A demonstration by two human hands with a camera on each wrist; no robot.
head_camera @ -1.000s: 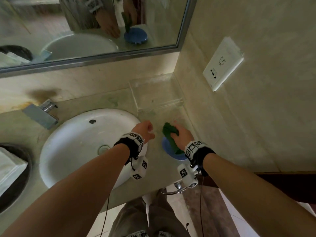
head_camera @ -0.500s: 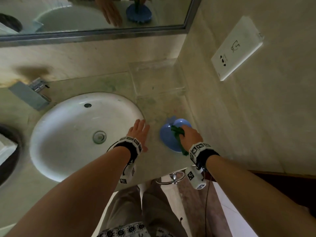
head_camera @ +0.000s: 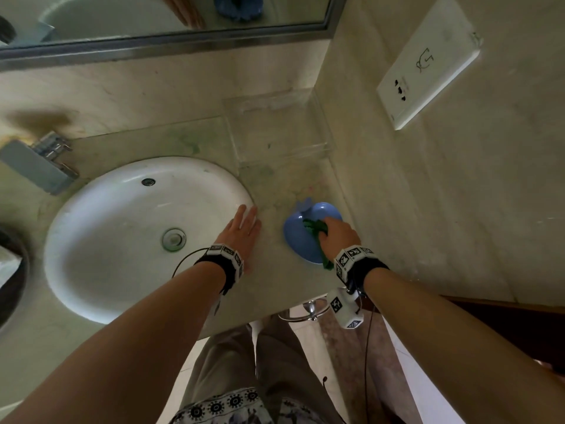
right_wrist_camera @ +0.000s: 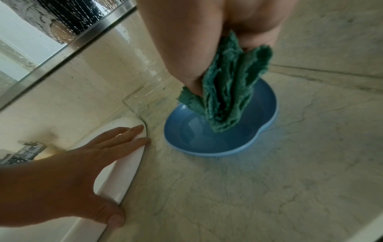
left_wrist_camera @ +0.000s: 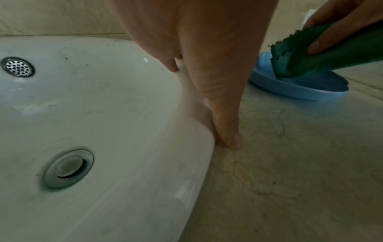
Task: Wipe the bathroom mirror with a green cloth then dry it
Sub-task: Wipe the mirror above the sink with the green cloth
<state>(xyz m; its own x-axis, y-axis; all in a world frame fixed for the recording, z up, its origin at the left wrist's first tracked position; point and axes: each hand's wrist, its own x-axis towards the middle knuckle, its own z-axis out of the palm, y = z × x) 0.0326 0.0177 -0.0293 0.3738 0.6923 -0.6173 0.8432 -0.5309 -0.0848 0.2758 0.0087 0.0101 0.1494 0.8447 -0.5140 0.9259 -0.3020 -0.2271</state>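
My right hand (head_camera: 334, 235) grips a bunched green cloth (right_wrist_camera: 228, 91), whose lower end dips into a shallow blue bowl (right_wrist_camera: 257, 131) on the stone counter. The cloth (head_camera: 315, 228) and bowl (head_camera: 305, 243) sit near the right wall; in the left wrist view the cloth (left_wrist_camera: 323, 54) hangs over the bowl (left_wrist_camera: 294, 88). My left hand (head_camera: 241, 231) lies flat with straight fingers on the rim of the white sink (head_camera: 128, 215), holding nothing. The mirror (head_camera: 153, 16) runs along the top, its glass (right_wrist_camera: 24, 41) speckled with droplets.
A chrome tap (head_camera: 42, 160) stands at the sink's back left. A clear acrylic tray (head_camera: 275, 127) sits in the counter's back right corner. A white wall socket (head_camera: 428, 68) is on the right wall. A dark bin (head_camera: 12, 270) lies at far left.
My right hand lowered the green cloth into the blue bowl. My left hand opened from a loose fist and settled flat on the sink rim. The view tilted downward.
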